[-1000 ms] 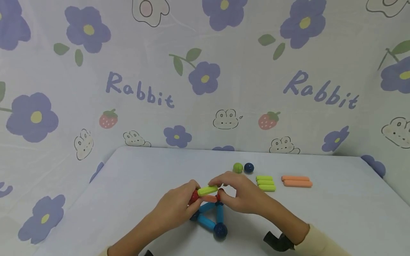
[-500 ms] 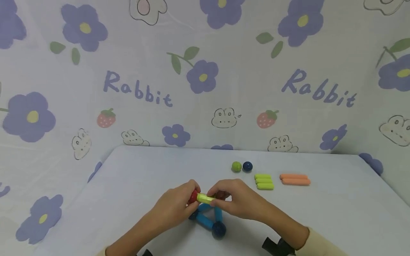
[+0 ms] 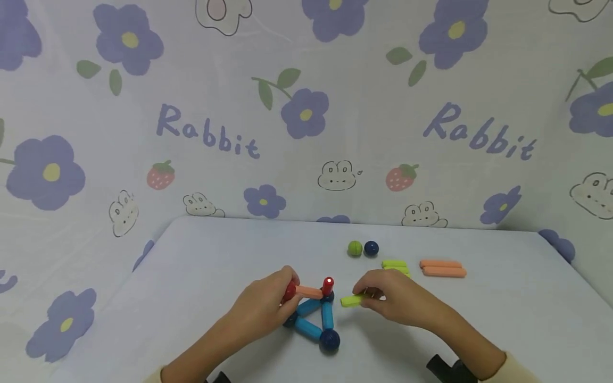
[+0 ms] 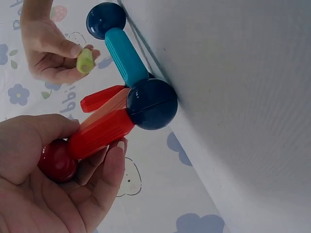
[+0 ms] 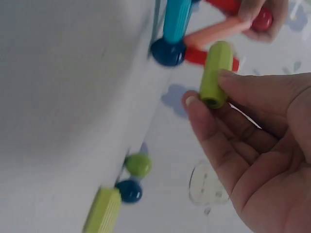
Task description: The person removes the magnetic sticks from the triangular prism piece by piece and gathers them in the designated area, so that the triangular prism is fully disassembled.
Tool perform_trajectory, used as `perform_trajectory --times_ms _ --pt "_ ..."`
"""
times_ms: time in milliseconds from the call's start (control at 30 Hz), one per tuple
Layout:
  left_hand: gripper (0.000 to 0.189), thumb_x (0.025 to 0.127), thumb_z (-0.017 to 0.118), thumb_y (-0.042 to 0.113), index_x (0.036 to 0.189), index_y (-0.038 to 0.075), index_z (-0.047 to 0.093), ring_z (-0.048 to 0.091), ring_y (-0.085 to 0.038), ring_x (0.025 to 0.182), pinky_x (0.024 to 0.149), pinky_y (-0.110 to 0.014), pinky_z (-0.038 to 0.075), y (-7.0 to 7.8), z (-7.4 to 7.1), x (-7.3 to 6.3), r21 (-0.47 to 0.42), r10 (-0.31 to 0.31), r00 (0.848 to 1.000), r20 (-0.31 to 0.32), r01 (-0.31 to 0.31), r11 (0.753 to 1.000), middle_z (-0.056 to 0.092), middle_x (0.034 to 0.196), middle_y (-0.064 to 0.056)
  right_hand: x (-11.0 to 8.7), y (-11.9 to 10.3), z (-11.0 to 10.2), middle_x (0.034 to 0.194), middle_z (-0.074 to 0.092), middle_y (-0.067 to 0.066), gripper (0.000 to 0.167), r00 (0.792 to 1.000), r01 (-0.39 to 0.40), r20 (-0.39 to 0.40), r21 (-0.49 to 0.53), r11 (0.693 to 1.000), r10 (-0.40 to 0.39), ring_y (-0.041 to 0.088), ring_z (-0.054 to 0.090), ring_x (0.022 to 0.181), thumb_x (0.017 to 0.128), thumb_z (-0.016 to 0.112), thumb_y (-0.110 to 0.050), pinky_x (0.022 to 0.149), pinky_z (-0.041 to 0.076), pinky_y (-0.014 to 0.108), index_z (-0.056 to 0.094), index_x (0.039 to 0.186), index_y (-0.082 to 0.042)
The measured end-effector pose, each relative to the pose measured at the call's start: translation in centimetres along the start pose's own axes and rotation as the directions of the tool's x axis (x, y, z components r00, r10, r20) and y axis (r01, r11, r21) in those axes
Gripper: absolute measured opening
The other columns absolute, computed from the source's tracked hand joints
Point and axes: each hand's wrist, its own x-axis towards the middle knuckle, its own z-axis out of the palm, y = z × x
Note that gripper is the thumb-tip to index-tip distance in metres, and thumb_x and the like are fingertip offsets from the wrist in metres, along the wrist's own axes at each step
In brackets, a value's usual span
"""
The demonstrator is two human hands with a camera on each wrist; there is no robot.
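My left hand [image 3: 263, 306] grips a red ball [image 4: 58, 161] and the red rod [image 4: 102, 133] joined to it. That rod rises from a dark blue ball [image 4: 152, 104] of a triangle made of blue rods [image 3: 308, 330]. From the red ball an orange rod [image 3: 308, 292] slants to the triangle's far corner, where a second red rod [image 3: 328, 286] stands upright with its top end bare. Right of the triangle, my right hand [image 3: 399, 300] pinches a short yellow-green rod [image 5: 216, 73] between thumb and fingers, apart from the structure.
Behind the right hand lie more yellow-green rods [image 3: 395, 264], partly covered by it. Two orange rods [image 3: 444, 272] lie farther right. A green ball [image 3: 355, 248] and a dark blue ball [image 3: 371, 248] sit toward the back of the white table [image 3: 230, 244].
The yellow-green rod, earlier reaching from the red ball toward the right hand, has moved right with that hand, away from the structure. The upright red rod now shows. The left hand keeps its place.
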Motion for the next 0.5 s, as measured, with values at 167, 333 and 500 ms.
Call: perform_trajectory --times_ms 167,333,500 --pt "0.028 0.095 0.070 0.024 0.114 0.009 0.056 0.051 -0.011 0.068 0.058 -0.018 0.047 0.0 0.0 0.0 0.001 0.007 1.000 -0.012 -0.007 1.000 0.051 0.082 0.005 -1.3 2.4 -1.4 0.091 0.067 -0.007 0.017 0.997 -0.064 -0.034 -0.056 0.996 0.062 0.007 0.062 0.080 0.084 0.077 0.000 0.070 0.054 0.026 0.074 0.098 -0.009" --pt "0.028 0.095 0.070 0.024 0.115 0.009 0.056 0.052 -0.011 0.068 0.058 -0.018 0.048 0.1 0.0 0.0 0.002 0.007 1.000 -0.012 -0.007 1.000 0.052 0.082 0.004 -2.1 4.9 -2.0 0.090 0.067 -0.005 0.016 0.992 -0.128 -0.029 -0.068 0.989 0.127 0.009 0.060 0.077 0.082 0.076 0.004 0.068 0.053 0.026 0.074 0.093 -0.008" --pt "0.028 0.095 0.070 0.024 0.115 0.009 0.056 0.051 -0.011 0.068 0.058 -0.018 0.048 0.1 0.0 0.0 -0.002 -0.002 1.000 -0.001 0.002 1.000 0.051 0.081 0.005 -2.5 6.5 -1.9 0.087 0.068 -0.005 0.017 0.989 -0.151 -0.032 -0.119 0.981 0.148 0.011 0.060 0.076 0.078 0.077 0.006 0.068 0.052 0.028 0.074 0.088 -0.007"
